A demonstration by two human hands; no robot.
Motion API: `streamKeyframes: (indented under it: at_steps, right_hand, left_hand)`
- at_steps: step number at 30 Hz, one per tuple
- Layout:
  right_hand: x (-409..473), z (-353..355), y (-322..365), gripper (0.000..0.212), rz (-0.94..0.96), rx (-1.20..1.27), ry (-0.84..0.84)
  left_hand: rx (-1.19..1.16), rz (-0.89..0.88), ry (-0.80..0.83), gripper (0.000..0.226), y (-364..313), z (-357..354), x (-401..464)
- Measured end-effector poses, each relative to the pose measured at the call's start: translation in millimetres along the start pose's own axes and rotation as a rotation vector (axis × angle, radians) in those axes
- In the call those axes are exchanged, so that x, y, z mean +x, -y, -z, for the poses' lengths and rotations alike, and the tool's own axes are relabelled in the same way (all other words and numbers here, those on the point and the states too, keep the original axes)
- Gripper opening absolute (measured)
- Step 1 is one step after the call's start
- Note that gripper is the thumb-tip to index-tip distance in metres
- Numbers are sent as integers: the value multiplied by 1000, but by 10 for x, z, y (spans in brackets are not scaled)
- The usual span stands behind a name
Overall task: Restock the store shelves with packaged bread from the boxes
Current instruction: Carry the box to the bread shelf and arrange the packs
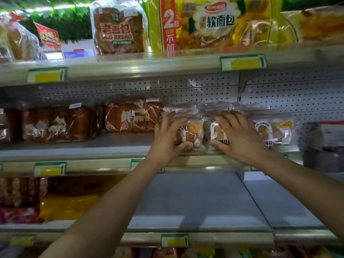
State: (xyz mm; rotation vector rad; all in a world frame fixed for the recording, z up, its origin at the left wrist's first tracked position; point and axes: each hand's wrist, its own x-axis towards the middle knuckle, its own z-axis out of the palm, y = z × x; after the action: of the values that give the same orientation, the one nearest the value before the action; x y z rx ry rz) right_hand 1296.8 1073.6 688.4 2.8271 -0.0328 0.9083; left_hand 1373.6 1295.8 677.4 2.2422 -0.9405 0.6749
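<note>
Middle shelf (104, 146) of a perforated-back store rack: left hand (167, 140), fingers curled, is gripping a clear bread packet (191, 133); right hand (240, 138), fingers spread straight, is pressing the neighbouring packet (214, 131); a third packet (273, 133) is standing just beside.

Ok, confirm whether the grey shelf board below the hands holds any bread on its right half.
No, the grey shelf board lies bare there.

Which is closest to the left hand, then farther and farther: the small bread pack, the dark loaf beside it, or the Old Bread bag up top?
1. Small bread pack, under the left hand.
2. Dark loaf, just left, same shelf.
3. Old Bread bag, shelf above.
</note>
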Motion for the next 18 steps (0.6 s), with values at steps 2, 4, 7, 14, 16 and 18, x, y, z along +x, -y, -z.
streamKeyframes:
  at_steps: [2,4,7,14,16,18]
  right_hand:
    - [3,-4,-14,89,19,4,0]
    - [3,0,-12,91,22,-17,-3]
    - [-5,3,-15,90,16,-39,-24]
    - [-29,41,-11,86,34,-37,-50]
    - [-20,63,0,87,40,-47,-52]
    - [-13,87,11,85,50,-39,-57]
  left_hand:
    - [-14,25,-2,72,-27,2,-7]
    - [-21,38,-8,72,-59,7,-18]
    - [-37,61,-25,71,-82,11,-29]
    - [-21,119,-66,70,-118,-18,-47]
    - [-37,134,-79,71,-128,-32,-60]
    - [-46,147,-92,72,-142,-41,-63]
